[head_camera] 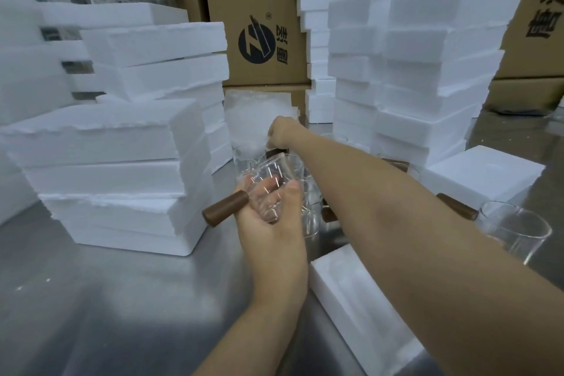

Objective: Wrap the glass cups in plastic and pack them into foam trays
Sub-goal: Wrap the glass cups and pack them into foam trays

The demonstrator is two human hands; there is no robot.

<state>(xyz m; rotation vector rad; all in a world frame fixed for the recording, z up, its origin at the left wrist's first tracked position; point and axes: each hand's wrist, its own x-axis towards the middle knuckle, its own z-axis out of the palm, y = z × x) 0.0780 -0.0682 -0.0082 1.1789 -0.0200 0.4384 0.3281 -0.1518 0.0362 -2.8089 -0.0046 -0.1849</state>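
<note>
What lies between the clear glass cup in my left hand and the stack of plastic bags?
Head view: more clear glass cups with brown wooden handles sit there on the metal table, near the right hand pinching the clear plastic bags.

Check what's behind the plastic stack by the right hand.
A brown cardboard box stands behind the plastic stack that the right hand grips, a logo-printed box on top of it. The plastic covers most of the lower box's front; any print there is hidden.

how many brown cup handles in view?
5 brown handles: one on the glass cup gripped by the left hand; one beneath the right hand, which pinches a plastic bag; one below the right forearm; two farther right. Others may hide behind the arm.
</note>
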